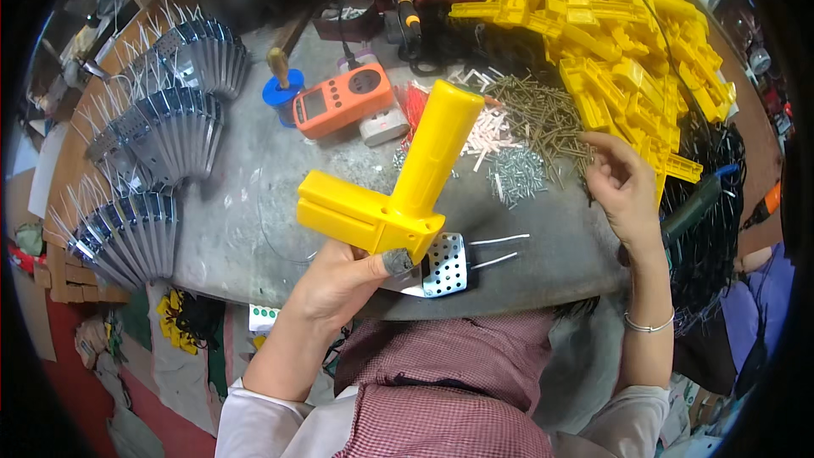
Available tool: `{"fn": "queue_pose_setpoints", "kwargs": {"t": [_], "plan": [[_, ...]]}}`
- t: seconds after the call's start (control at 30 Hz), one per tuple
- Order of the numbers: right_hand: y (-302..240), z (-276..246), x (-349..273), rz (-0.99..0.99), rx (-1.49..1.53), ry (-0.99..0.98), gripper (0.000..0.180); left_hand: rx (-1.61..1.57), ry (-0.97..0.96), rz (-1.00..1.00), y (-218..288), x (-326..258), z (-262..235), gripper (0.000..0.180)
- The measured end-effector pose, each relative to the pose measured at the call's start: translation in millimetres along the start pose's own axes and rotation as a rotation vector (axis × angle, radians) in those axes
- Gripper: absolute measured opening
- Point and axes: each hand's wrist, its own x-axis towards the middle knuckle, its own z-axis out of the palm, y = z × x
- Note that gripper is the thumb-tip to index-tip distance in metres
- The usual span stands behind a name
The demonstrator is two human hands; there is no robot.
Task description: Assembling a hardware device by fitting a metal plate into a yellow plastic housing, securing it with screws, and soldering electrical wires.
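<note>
The left forearm is coming up from the bottom centre of the frame, and the left hand (339,276) is gripping a yellow handle (398,187) from below, its fingers wrapped around the lower end and the taped thumb (395,261) pressing on the front edge. The handle is sitting at the centre of the frame, a T-shaped plastic piece: a round tube is slanting up to the right, and a flat slotted block is sticking out to the left. Behind its lower end a perforated metal plate (445,265) with two wire prongs is pointing right; whether the hand is holding it too I cannot tell.

The right forearm is rising along the right side, a bangle (649,324) on the wrist. The right hand (623,187) is hovering at the right of the table (246,203), fingers loosely curled and slightly spread, fingertips just beside the screws (543,119) and holding nothing visible.
</note>
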Motion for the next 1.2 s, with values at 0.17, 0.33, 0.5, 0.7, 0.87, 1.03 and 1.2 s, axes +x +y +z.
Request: {"fn": "queue_pose_setpoints", "kwargs": {"t": [0.17,0.33,0.5,0.7,0.87,1.03,1.2], "plan": [[-66.8,44.6,-27.6,-0.286,0.442,-0.171,0.014,0.146,0.068,-0.010,-0.7,-3.8,-0.6,0.061],[-74.2,48.9,-32.2,-0.303,0.303,-0.225,0.013,0.150,0.034,0.018,1.3,-8.3,6.0,0.060],[-64.7,54.6,-33.0,-0.246,0.457,-0.146,0.016,0.124,-0.065,0.080,-4.8,-9.2,1.9,0.054],[-83.6,47.1,-46.0,-0.223,0.099,-0.181,0.019,0.343,0.138,0.408,-11.6,-8.2,23.9,0.042],[-91.4,39.1,-42.5,0.099,0.439,-0.330,0.019,0.403,-0.032,0.387,-15.8,-10.1,6.5,0.045],[-90.0,48.3,-45.7,-0.248,0.010,-0.354,0.018,0.690,0.014,0.391,-8.2,-13.7,19.9,0.052],[-88.2,56.9,-52.3,-0.379,0.163,0.016,0.015,0.428,0.142,0.331,-17.4,-10.2,16.7,0.055]]}}
